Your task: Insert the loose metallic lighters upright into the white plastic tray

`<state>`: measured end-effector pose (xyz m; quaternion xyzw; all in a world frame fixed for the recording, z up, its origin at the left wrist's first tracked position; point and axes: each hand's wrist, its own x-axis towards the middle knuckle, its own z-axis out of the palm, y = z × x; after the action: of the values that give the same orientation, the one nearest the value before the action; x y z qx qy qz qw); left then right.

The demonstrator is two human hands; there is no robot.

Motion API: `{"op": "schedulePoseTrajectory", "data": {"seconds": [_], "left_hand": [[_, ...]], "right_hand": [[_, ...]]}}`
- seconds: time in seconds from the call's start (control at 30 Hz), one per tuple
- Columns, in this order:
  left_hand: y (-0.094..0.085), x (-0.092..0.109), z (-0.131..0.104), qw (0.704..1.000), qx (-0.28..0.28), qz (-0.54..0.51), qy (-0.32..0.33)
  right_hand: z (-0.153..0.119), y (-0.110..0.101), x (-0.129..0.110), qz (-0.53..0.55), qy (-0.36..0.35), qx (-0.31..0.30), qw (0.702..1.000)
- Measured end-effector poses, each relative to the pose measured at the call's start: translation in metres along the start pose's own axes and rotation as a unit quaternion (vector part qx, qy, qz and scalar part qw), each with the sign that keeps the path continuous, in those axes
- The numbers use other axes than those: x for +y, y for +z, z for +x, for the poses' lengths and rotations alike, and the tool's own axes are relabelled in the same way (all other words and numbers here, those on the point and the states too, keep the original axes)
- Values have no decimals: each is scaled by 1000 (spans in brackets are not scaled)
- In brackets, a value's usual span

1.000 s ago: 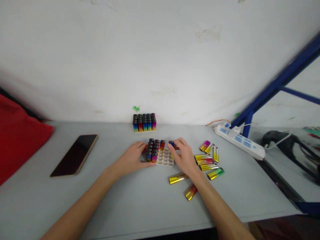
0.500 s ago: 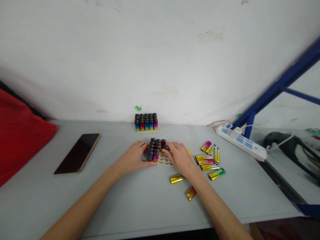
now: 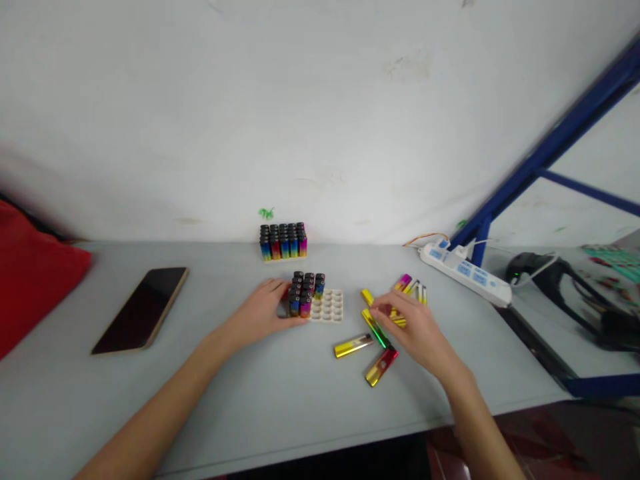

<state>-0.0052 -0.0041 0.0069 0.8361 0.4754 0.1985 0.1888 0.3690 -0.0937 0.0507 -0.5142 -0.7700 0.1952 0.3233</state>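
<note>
A cream tray with round-edged slots (image 3: pixel 331 307) lies on the grey table. Several black-topped lighters (image 3: pixel 301 293) stand upright in its left part. My left hand (image 3: pixel 265 308) is closed around the tray's left end and the lighters there, thumb along the near edge. To the right, my right hand (image 3: pixel 407 323) hovers over loose lighters, fingers drawn together; whether it pinches one is hidden. Near it lie a yellow-green lighter (image 3: pixel 376 328), a yellow one (image 3: pixel 353 345) and a red-gold one (image 3: pixel 381 366).
A filled block of upright lighters (image 3: pixel 283 243) stands by the wall. A dark tablet (image 3: pixel 141 310) lies at left, near a red cloth (image 3: pixel 37 273). At right are a white power strip (image 3: pixel 467 273), a blue metal frame (image 3: pixel 515 180) and a black device (image 3: pixel 565 293).
My right hand has moved right, from the tray to the loose lighters. The lighter it held now stands in the tray's third column. My left hand stays at the tray. The view has shifted slightly.
</note>
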Motion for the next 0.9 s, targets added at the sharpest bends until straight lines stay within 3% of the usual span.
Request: {"op": "schedulePoseTrajectory", "data": {"seconds": [0.17, 0.33, 0.5, 0.7, 0.8, 0.9], "left_hand": [[1, -2, 1, 1000, -8, 4, 1], [1, -2, 0, 1000, 2, 1, 7], [2, -3, 1, 1000, 12, -16, 2], [3, -4, 1, 1000, 6, 1, 7], [3, -3, 1, 1000, 4, 1, 0], [4, -1, 0, 1000, 6, 0, -4]], "right_hand": [[-79, 3, 12, -55, -29, -7, 998], [-94, 9, 13, -55, -18, -14, 998], [-75, 4, 8, 88, 73, 22, 993], [-19, 21, -1, 290, 137, 101, 942], [21, 33, -13, 314, 132, 102, 935], [56, 46, -26, 358, 134, 36, 923]]}}
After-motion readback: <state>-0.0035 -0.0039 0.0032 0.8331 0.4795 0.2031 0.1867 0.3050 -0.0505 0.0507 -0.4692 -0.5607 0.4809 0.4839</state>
